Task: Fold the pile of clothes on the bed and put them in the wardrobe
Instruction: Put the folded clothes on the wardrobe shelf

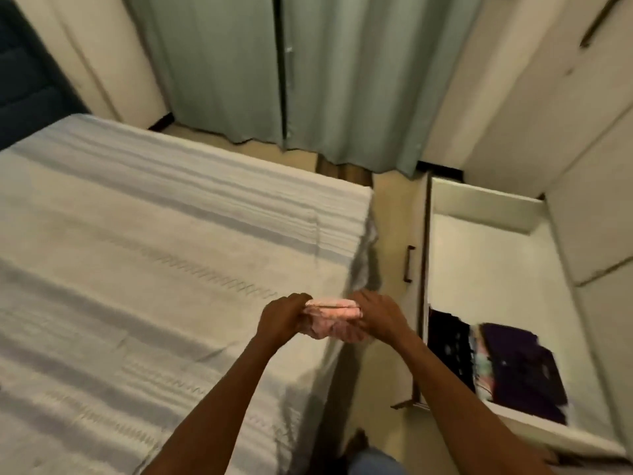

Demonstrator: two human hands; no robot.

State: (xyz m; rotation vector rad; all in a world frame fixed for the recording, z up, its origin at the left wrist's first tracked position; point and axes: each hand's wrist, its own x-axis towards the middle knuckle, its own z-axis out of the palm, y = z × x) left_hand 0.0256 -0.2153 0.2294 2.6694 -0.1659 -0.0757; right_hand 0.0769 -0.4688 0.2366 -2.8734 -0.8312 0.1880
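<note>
Your left grip (282,317) and right grip (375,315) are holding the folded cloth (332,318) between them, over the bed's (137,269) edge; the wardrobe shelf (486,275) is lying to their right, folded clothes (513,368) in it.

Bed cover (154,241): woven cloth, matt, ribbed stripes and zigzag stitch texture. Pink garment (330,317) between my hands: soft cloth, crumpled, matt. Curtains (342,70) far: smooth green fabric, pleated. Wardrobe drawer (486,255) right: painted board, smooth, slight sheen. Dark clothes (524,368) inside: matt cloth.
</note>
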